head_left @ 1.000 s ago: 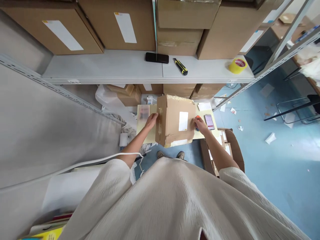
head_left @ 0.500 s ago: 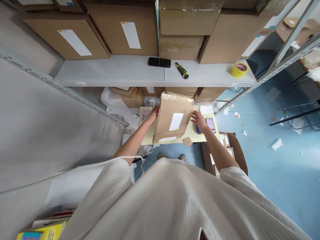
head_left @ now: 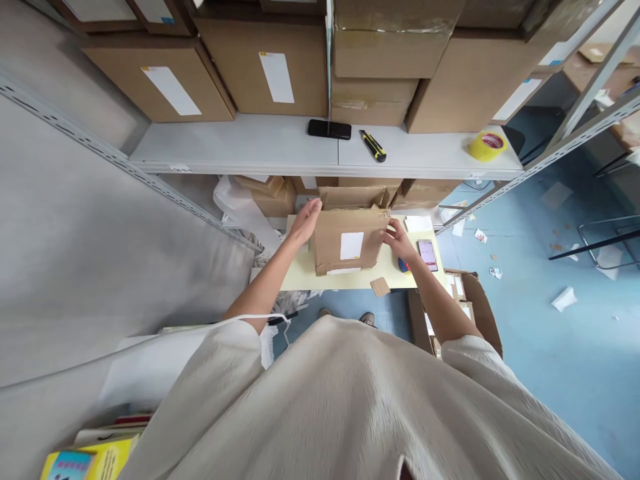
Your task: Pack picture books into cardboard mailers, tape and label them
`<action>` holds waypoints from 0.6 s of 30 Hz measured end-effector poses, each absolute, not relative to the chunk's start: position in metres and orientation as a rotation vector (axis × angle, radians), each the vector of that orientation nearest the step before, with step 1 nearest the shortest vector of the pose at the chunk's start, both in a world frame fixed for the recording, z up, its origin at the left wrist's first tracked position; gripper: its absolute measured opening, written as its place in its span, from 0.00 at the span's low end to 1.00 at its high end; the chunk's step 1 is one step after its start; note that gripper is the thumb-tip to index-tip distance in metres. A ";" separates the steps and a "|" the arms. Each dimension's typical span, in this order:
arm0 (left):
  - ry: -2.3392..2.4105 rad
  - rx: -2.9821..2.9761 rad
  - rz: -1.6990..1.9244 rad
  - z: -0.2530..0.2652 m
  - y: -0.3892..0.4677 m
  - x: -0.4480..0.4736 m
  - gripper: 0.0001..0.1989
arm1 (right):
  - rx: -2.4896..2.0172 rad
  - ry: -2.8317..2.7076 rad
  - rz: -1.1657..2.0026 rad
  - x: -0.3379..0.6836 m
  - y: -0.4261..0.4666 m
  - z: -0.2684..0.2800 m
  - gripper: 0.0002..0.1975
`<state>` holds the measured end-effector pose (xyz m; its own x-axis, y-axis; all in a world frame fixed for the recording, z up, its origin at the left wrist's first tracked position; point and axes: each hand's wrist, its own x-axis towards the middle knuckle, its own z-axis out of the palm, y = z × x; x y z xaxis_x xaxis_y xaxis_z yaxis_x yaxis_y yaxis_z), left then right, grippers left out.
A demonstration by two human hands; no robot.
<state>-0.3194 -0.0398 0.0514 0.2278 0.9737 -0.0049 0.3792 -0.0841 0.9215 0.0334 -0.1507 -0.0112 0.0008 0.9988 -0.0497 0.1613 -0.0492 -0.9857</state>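
Note:
A brown cardboard box (head_left: 330, 230) with a white label stands on the pale yellow table in front of me. Its upper edge is open, and a raised flap (head_left: 350, 197) shows behind it. My left hand (head_left: 306, 220) lies along the box's upper left edge, fingers close together against it. On the right side, my right hand (head_left: 397, 240) grips the box's edge with bent fingers. The two hands hold the box between them; the far sides of the fingers are hidden.
A grey shelf (head_left: 240, 147) above the table (head_left: 295, 283) carries cartons, a black phone (head_left: 329, 129), a utility knife (head_left: 373, 146) and yellow tape (head_left: 487, 146). Another phone (head_left: 427, 255) and a cardboard scrap (head_left: 380, 287) lie on the table. An open carton (head_left: 484, 310) stands at lower right.
The box has tipped away from me and its upper end now stands open with a flap up behind. My left hand has moved slightly up; my right hand has come onto the box's edge.

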 end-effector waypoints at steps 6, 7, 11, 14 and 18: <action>1.335 1.696 0.837 0.046 -0.059 -0.308 0.22 | -1.355 -1.310 0.942 0.023 -0.149 -0.011 0.27; 1.332 1.705 0.838 0.045 -0.064 -0.307 0.20 | -1.360 -1.304 0.915 0.023 -0.152 -0.011 0.27; 1.275 1.704 0.763 0.044 -0.084 -0.305 0.16 | -1.478 -1.304 0.909 0.025 -0.168 -0.012 0.26; 1.242 1.685 0.666 0.041 -0.096 -0.307 0.16 | -1.603 -1.312 0.918 0.031 -0.182 -0.015 0.27; 1.258 1.681 0.641 0.036 -0.105 -0.308 0.18 | -1.603 -1.342 0.959 0.037 -0.189 -0.009 0.35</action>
